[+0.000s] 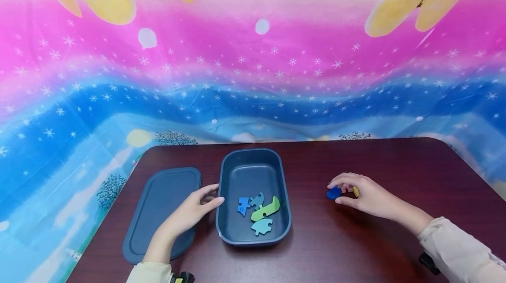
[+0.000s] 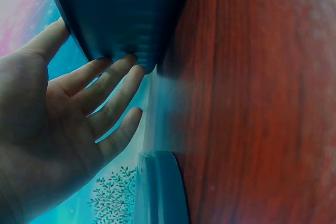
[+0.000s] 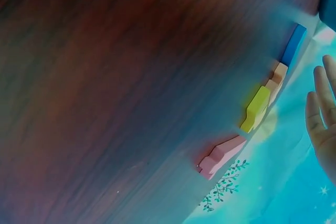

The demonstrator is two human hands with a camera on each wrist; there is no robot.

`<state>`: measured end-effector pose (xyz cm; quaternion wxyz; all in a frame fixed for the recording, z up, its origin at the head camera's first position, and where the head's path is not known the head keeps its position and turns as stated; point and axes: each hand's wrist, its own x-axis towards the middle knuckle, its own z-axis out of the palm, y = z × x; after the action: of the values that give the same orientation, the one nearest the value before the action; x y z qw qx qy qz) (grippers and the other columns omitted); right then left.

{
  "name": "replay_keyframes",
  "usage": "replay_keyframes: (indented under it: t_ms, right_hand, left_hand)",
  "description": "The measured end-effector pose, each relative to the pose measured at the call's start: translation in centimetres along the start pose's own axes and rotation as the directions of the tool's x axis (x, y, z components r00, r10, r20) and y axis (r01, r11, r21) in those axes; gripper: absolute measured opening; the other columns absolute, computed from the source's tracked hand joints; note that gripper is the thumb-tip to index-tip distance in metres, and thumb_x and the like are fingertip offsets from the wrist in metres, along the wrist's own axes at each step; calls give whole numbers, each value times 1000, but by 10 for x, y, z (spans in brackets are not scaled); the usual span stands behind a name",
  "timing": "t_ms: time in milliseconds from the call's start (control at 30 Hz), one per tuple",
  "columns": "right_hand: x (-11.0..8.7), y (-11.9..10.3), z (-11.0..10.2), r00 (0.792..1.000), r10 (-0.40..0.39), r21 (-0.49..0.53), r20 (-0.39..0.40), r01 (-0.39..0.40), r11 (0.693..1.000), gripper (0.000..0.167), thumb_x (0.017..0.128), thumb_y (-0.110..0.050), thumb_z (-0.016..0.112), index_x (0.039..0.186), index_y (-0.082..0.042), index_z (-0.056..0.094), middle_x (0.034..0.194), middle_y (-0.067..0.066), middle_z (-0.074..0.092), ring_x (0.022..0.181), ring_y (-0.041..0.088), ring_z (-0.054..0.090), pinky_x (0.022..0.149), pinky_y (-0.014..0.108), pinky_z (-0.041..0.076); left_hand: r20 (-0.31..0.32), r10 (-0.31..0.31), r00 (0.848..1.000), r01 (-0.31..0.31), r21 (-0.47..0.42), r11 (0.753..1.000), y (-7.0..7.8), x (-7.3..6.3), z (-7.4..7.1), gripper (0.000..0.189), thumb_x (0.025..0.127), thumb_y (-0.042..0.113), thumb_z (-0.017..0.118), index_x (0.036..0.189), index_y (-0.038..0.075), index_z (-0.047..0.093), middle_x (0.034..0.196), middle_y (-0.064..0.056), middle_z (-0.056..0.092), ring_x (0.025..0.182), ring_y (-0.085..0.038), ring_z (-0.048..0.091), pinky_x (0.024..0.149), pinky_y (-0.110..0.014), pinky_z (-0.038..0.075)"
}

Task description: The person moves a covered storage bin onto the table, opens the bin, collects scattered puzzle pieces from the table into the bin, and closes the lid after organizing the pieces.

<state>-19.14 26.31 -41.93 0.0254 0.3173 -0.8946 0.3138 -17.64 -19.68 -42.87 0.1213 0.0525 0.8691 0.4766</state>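
Note:
A dark blue-grey box [image 1: 253, 179] stands on the table. Inside it lie a blue puzzle piece [image 1: 243, 205], a grey-teal piece [image 1: 257, 200], a green piece [image 1: 265, 210] and a light teal piece [image 1: 262, 226]. My left hand [image 1: 189, 212] touches the box's left side, thumb by the rim, fingers [image 2: 113, 80] spread along the outer wall. Over at the right, my right hand [image 1: 369, 194] hovers around loose pieces, fingers apart. In the right wrist view a blue piece [image 3: 294, 44], a peach piece [image 3: 276, 81], a yellow piece [image 3: 255, 109] and a pink piece [image 3: 222, 156] rest on the table.
The box's flat lid [image 1: 156, 212] lies left of the box, partly behind the left forearm. Dark red-brown wood makes up the tabletop [image 1: 328, 248]. A colourful snowflake-printed cloth [image 1: 253, 63] hangs behind the table's back edge.

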Motion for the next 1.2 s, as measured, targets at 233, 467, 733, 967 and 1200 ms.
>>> replay_keyframes:
  t_ms: [233,467,733,967,1200]
  right_hand:
    - [4,9,-1,1000,8,1,23,-8,1000,34,84,-15,81,115,-11,68,95,-1,61,76,19,55,58,25,46]
    - [7,21,0,998,23,14,50,-24,1000,36,84,-13,80,117,-8,67,93,1,61,73,11,53,59,25,46]
    - [10,29,1,997,40,47,67,-43,998,36,86,-13,78,119,-7,66,91,2,58,69,10,49,59,24,44]
    - [11,37,3,994,95,62,61,-99,993,35,86,-10,77,119,-8,66,88,2,56,73,13,50,63,26,44]
    - [14,36,2,989,110,67,103,-117,991,37,86,-11,77,121,-9,66,94,3,57,71,13,50,62,26,44]
  left_hand:
    - [1,-5,1000,5,-9,1000,1,-1,0,59,98,36,64,146,6,47,132,-11,59,116,-27,59,98,-50,48]
    - [10,-4,1000,4,-8,1000,1,-1,0,59,98,35,63,147,5,46,134,-13,58,117,-29,58,98,-50,47]
    - [16,1,1000,-1,-12,1000,2,-2,0,59,99,35,63,146,4,46,134,-13,58,117,-29,58,97,-51,47]
    - [1,-2,1000,2,-12,1000,2,-1,2,59,98,35,64,146,5,48,132,-12,59,116,-28,59,97,-50,48]
    - [5,1,1000,-1,-10,1000,-1,0,1,59,98,36,63,146,4,47,133,-13,58,117,-29,59,97,-50,48]
